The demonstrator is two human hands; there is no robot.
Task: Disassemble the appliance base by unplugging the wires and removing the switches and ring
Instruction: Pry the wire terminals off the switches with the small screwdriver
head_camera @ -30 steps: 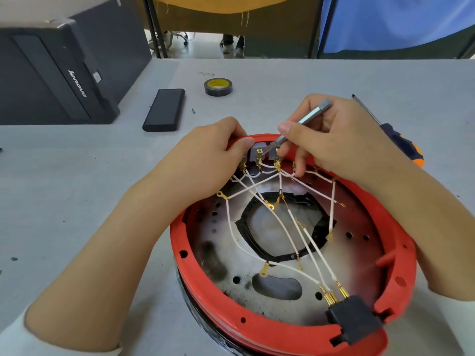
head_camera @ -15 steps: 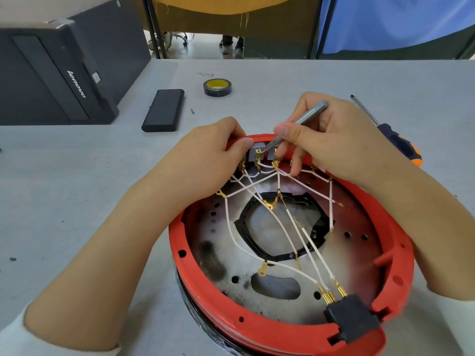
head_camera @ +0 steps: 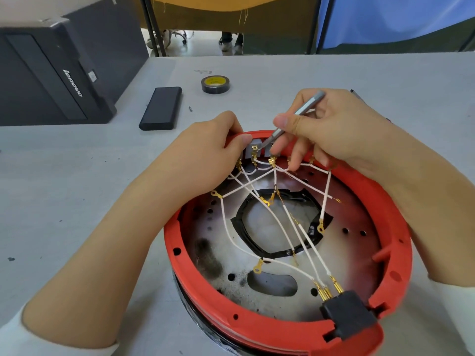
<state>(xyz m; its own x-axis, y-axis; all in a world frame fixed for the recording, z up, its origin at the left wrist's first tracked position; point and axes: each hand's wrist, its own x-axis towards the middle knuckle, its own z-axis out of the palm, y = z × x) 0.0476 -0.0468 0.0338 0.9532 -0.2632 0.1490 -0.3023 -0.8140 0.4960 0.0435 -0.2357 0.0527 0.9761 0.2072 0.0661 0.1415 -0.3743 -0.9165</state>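
Item: appliance base [head_camera: 395, 255], red-rimmed, lying open-side up on the grey table [head_camera: 77, 176], directly under both hands. I am seeing my left hand [head_camera: 205, 147] gripping the far rim, thumb hooked over the red edge, fingers curled behind it. My right hand [head_camera: 331, 129] is pinching a slim grey metal tool [head_camera: 295, 116] between thumb and forefinger, pen-fashion; its tip is pointing down at the grey switches [head_camera: 253, 150] seated inside the rim, just beside my left thumb. White wires [head_camera: 303, 240] with brass terminals are fanning from below my fingers across the metal plate towards me, three of them ending in a black connector block [head_camera: 347, 317] at the near rim. A black ring [head_camera: 270, 253] is sitting at the plate's centre, nearer me than both hands.

Against the frame a second ago: both grips are staying as they were, tool tip remaining at the switches, wires still plugged in.

Beyond my left hand: black slab [head_camera: 162, 109], tape roll [head_camera: 215, 84], black computer case [head_camera: 51, 73].
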